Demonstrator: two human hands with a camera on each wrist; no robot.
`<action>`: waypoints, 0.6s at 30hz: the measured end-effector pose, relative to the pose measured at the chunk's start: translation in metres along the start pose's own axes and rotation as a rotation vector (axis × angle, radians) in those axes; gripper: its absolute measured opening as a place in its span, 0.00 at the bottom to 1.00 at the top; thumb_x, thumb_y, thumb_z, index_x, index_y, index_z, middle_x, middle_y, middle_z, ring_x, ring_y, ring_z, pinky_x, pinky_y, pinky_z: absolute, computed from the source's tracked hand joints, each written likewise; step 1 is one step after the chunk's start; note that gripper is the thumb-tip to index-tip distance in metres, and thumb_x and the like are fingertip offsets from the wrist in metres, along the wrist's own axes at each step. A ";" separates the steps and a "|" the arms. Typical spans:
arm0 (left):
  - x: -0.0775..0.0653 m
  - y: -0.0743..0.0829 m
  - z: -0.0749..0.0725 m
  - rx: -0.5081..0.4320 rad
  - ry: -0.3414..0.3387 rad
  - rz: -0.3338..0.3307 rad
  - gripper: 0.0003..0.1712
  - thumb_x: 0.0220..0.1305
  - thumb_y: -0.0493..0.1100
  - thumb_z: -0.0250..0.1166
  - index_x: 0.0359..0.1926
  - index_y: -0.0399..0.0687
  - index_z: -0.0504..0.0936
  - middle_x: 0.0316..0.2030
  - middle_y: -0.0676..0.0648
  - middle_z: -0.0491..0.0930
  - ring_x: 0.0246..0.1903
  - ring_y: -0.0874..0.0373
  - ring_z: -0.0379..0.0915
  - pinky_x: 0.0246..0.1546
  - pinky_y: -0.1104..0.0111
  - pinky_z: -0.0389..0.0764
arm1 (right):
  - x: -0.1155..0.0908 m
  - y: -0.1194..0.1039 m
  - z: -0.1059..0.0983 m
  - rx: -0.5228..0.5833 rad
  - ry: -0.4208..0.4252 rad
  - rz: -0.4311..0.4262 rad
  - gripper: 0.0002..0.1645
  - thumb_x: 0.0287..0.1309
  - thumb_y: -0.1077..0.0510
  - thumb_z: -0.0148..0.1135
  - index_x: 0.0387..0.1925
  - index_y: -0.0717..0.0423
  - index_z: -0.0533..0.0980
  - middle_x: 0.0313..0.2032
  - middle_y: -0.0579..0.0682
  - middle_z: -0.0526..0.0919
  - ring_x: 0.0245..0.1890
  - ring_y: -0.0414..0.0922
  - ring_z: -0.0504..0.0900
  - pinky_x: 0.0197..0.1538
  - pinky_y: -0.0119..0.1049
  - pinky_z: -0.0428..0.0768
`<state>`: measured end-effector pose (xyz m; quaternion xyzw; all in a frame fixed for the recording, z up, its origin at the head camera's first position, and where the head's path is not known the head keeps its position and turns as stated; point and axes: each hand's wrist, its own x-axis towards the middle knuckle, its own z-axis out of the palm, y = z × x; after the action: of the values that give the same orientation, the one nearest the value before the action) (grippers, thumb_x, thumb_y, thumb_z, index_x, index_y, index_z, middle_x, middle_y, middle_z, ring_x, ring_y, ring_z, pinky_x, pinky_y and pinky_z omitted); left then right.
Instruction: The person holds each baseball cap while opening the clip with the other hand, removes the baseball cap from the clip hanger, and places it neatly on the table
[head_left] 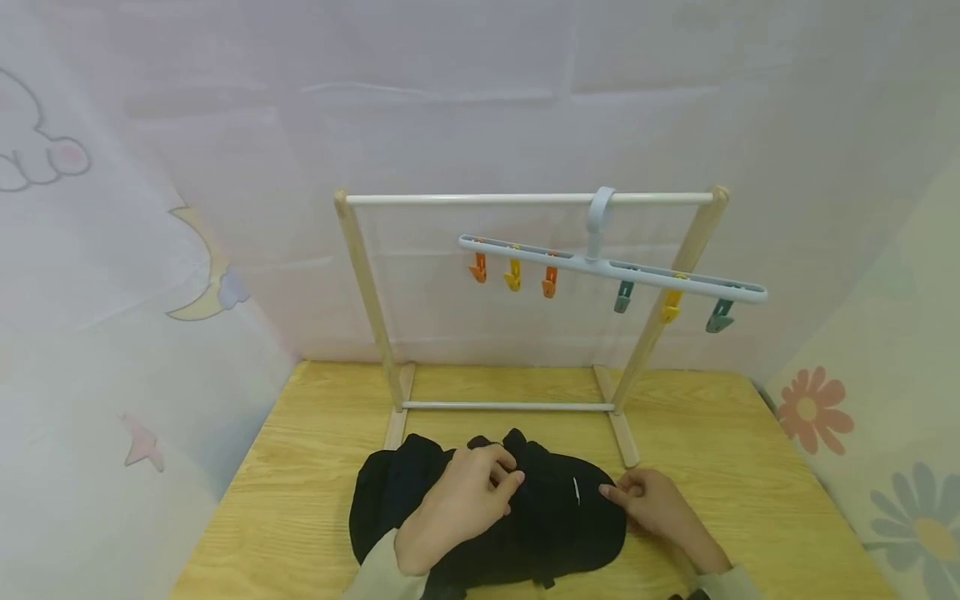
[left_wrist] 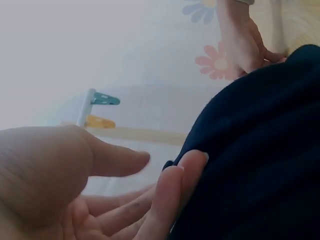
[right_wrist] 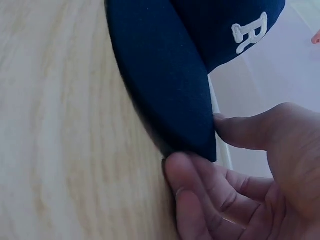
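Observation:
A dark heap of caps (head_left: 547, 542) lies on the table in front of the rack, its folds too dark to count separate pieces. At its right end is a navy cap (right_wrist: 155, 75) with a white embroidered letter, seen closely in the right wrist view. My right hand (head_left: 660, 508) pinches the edge of this cap's brim, thumb on one side and fingers underneath. Over the middle of the heap is my left hand (head_left: 468, 492). In the left wrist view its fingertips touch the dark cloth (left_wrist: 260, 150), while the thumb stands apart from it.
Behind the heap stands a wooden rack (head_left: 367, 292) with white bars. From its top bar a pale blue hanger (head_left: 592, 265) hangs at a slant, carrying several orange, yellow and green clips (head_left: 622, 297). Patterned sheets (head_left: 187, 125) enclose the wooden table (head_left: 300, 483).

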<state>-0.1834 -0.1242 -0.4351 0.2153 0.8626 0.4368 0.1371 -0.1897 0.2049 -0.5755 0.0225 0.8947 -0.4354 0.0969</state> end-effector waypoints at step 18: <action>-0.008 -0.039 -0.078 0.249 0.310 0.110 0.22 0.81 0.53 0.63 0.68 0.50 0.78 0.61 0.48 0.84 0.54 0.51 0.86 0.51 0.57 0.87 | 0.007 -0.012 -0.051 -0.186 0.204 -0.335 0.20 0.69 0.45 0.73 0.51 0.55 0.85 0.35 0.43 0.87 0.36 0.39 0.85 0.37 0.33 0.83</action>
<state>-0.2193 -0.2023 -0.4211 0.2076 0.9077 0.3614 -0.0491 -0.2059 0.2377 -0.5370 -0.0916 0.9274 -0.3564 -0.0664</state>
